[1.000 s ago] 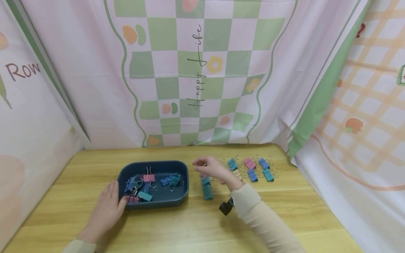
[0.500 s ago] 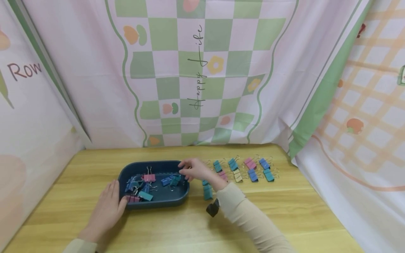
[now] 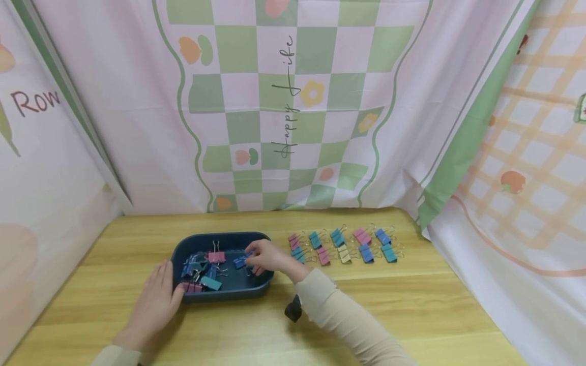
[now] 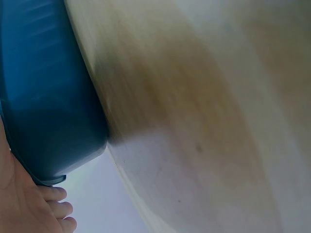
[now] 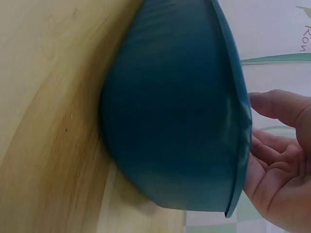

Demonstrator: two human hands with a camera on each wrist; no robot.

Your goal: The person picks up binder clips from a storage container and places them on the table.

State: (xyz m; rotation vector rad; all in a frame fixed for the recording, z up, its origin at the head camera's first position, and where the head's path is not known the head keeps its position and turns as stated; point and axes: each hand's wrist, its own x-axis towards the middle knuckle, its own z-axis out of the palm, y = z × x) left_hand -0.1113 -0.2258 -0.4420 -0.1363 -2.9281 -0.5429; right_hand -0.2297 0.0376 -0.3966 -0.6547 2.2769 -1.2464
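The left hand (image 4: 26,206) rests against the blue tray (image 4: 51,97) here, fingertips (image 4: 61,209) peeking past its rim (image 4: 52,182), wooden tabletop (image 4: 189,92) under the tray.

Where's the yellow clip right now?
In the head view, the yellow clip lies on the table right of the tray, between a pink clip and a blue clip in the near row.
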